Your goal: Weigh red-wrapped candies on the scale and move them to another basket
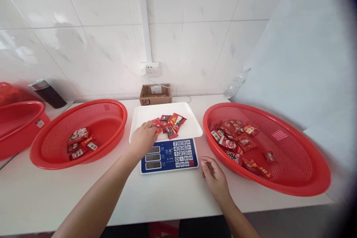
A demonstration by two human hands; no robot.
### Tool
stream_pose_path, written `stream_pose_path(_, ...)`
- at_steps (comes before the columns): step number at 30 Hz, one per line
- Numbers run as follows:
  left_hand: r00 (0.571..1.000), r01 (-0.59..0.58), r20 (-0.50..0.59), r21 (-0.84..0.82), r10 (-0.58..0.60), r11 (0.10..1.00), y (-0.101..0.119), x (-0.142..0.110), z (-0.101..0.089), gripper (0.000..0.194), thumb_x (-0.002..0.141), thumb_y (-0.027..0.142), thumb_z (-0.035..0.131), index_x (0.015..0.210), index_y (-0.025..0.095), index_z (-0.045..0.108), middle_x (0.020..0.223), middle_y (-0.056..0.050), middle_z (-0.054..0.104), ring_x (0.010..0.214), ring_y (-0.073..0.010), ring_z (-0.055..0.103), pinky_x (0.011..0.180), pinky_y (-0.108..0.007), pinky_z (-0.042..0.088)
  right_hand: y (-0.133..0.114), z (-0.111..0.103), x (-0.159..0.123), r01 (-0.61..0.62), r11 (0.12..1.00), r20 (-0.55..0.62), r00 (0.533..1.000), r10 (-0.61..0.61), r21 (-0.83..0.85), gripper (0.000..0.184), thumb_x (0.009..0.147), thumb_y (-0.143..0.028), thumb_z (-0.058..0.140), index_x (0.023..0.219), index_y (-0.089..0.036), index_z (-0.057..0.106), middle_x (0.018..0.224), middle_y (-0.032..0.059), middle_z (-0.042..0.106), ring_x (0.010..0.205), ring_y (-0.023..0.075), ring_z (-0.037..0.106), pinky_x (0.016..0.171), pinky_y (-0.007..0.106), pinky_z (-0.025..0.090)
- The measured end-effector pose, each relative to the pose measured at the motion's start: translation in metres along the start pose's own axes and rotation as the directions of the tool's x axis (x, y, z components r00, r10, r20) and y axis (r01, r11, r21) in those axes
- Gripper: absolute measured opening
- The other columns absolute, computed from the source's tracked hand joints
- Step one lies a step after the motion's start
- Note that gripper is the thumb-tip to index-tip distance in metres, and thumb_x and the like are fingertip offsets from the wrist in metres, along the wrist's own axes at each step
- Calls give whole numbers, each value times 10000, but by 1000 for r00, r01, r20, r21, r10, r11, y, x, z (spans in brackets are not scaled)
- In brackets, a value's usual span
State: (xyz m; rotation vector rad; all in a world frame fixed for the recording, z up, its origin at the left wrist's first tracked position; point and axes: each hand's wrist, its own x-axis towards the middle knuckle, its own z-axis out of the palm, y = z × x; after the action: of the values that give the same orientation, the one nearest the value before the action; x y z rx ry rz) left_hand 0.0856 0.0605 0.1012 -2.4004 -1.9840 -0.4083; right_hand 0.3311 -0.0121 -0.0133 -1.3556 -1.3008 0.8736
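Left hand (pixel 143 137) on the sweet packets, right hand (pixel 213 176) by the scale

Near the middle of the frame, a small cluster of red printed packets (pixel 170 124) lies on the white weighing tray (pixel 143 113) of a blue-fronted digital scale (pixel 169 163). The left hand reaches in from the lower left, fingers bent over the cluster's left edge; I can't tell whether they pinch a packet or only touch it. The right hand sits low, right of center, loosely curled and part open with nothing visible in it, between the scale's lower right corner and a red mesh basket (pixel 295 145) holding more packets.

Everything stands on a white table (pixel 167 200) against a marbled tile wall (pixel 106 0). Another red basket (pixel 111 137), left of center, holds a few packets too. Behind the tray I see a cardboard box (pixel 152 100) marked SF, under a wall socket (pixel 152 69); a dark flask (pixel 50 95) leans at the left.

One more red basket (pixel 19 130) is cut off by the left edge. The left hand covers part of the cluster, the scale's readouts are faint, the box's contents are mostly hidden, and darkness swallows the far right edge.
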Motion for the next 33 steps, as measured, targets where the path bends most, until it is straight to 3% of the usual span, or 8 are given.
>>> stream_pose_path(4, 971, 81, -193, -294, -142, 952, -4, -25, -19, 243, 808, 365, 462, 831, 207, 645, 845, -30, 564, 738, -137, 539, 598, -237, 415, -1, -1, 0, -7, 1000, 1, 1000, 7, 9, 343, 796, -493, 514, 906, -174, 571, 564, -21, 505, 496, 141, 508, 483, 255, 458)
stream_pose_path(7, 921, 94, -259, -580, -292, 809, -6, -61, -27, 267, 785, 431, 490, 836, 193, 601, 855, -30, 586, 720, -128, 540, 636, -246, 449, -2, -2, 0, -19, 1000, 6, 1000, 19, 25, 350, 791, -499, 520, 904, -171, 571, 557, -22, 502, 497, 141, 507, 487, 254, 459)
stream_pose_path(12, 927, 212, 19, -850, -374, 483, -2, -119, -3, 309, 789, 483, 459, 851, 188, 526, 832, -54, 615, 720, -160, 576, 655, -313, 505, -2, -1, -1, -29, 999, 26, 999, 28, 36, 322, 806, -472, 513, 920, -174, 560, 563, -23, 498, 514, 141, 509, 502, 249, 459)
stream_pose_path(17, 941, 288, 153, -832, -303, 474, 7, -139, 23, 249, 735, 448, 554, 743, 202, 519, 729, -22, 579, 644, -132, 531, 594, -263, 468, 0, 1, 0, -27, 999, 18, 999, 26, 21, 311, 806, -466, 518, 919, -180, 558, 567, -22, 504, 512, 143, 515, 500, 253, 463)
stream_pose_path(24, 927, 335, 215, -843, -308, 420, 17, -140, 32, 234, 672, 382, 637, 676, 203, 486, 629, 12, 538, 584, -113, 480, 544, -225, 415, -3, 0, -11, 103, 988, 25, 995, -101, -116, 260, 825, -418, 498, 878, -185, 597, 654, 20, 601, 565, 150, 560, 524, 246, 479)
stream_pose_path(27, 947, 308, 217, -814, -235, 492, 24, -143, 37, 185, 691, 349, 621, 700, 206, 504, 683, -8, 577, 622, -128, 511, 597, -251, 444, -22, 7, -30, 255, 960, 262, 940, -219, -113, 238, 830, -359, 503, 962, -194, 612, 738, 32, 643, 625, 148, 585, 555, 233, 486)
stream_pose_path(30, 972, 234, 195, -769, -130, 594, 33, -147, 44, 107, 723, 308, 586, 736, 217, 532, 732, -24, 597, 652, -140, 540, 635, -273, 467, -47, 22, -48, 250, 968, 535, 817, -214, 5, 324, 817, -350, 540, 1110, -213, 554, 817, 24, 654, 659, 133, 596, 574, 217, 493)
stream_pose_path(33, 986, 162, 153, -763, -67, 626, 40, -150, 49, 78, 741, 290, 569, 729, 226, 527, 736, -25, 600, 659, -142, 559, 621, -269, 484, -63, 37, -56, 228, 974, 561, 804, -196, 13, 164, 850, -331, 506, 889, -206, 605, 786, 17, 651, 670, 123, 606, 603, 217, 489)
